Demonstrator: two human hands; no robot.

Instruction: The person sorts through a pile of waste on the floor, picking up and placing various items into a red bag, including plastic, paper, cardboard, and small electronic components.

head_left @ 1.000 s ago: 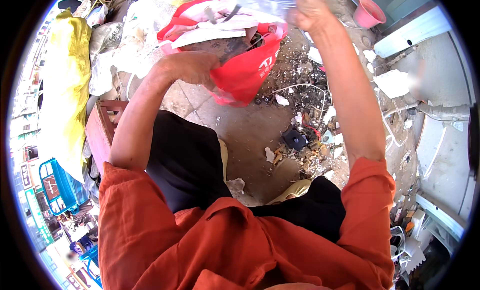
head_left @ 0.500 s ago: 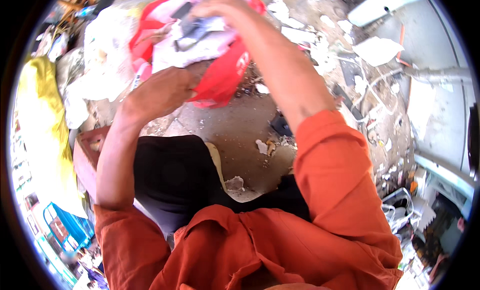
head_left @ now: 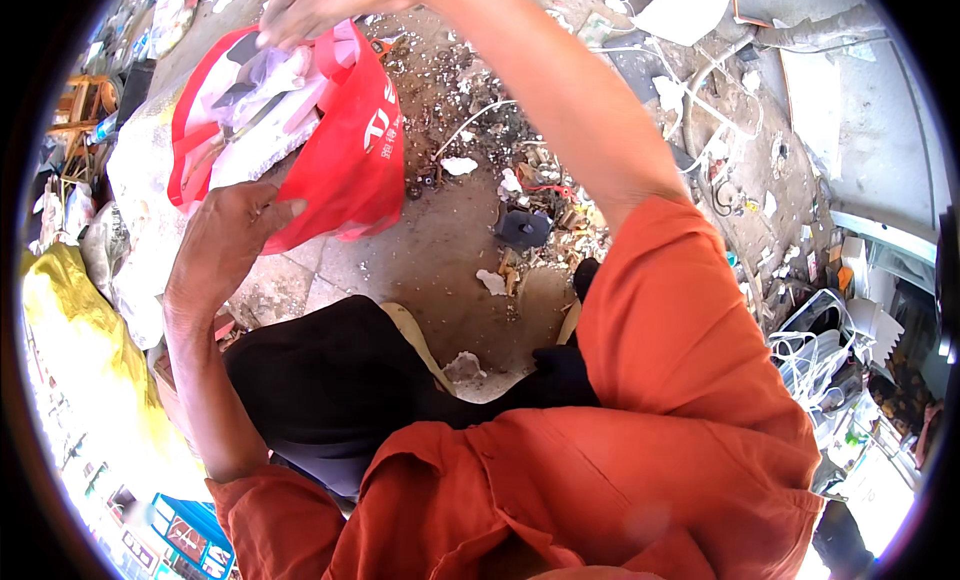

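Observation:
A red shopping bag (head_left: pixel 345 180) with pale print stands tilted at the upper left, its mouth wide. Inside lie white and clear plastic pieces (head_left: pixel 265 145) and a dark grey flat piece (head_left: pixel 243 50). My left hand (head_left: pixel 225 230) is closed on the bag's near rim, thumb against the red cloth. Over the far side of the mouth is my right hand (head_left: pixel 318 8), slightly blurred, its fingers loosely stretched down beside the grey piece. Nothing shows as held in it.
A white sack (head_left: pixel 145 170) sits left of the bag, with yellow sheeting (head_left: pixel 85 320) nearer me. A dark flat piece (head_left: pixel 523 228) and scattered scraps lie on the floor. White tubing (head_left: pixel 715 115) and metal panels (head_left: pixel 860 110) are on the right.
The red bag has shifted left and tipped, showing more of its printed side. Both my hands have moved left with it. The right hand has come away from inside the bag to its far edge.

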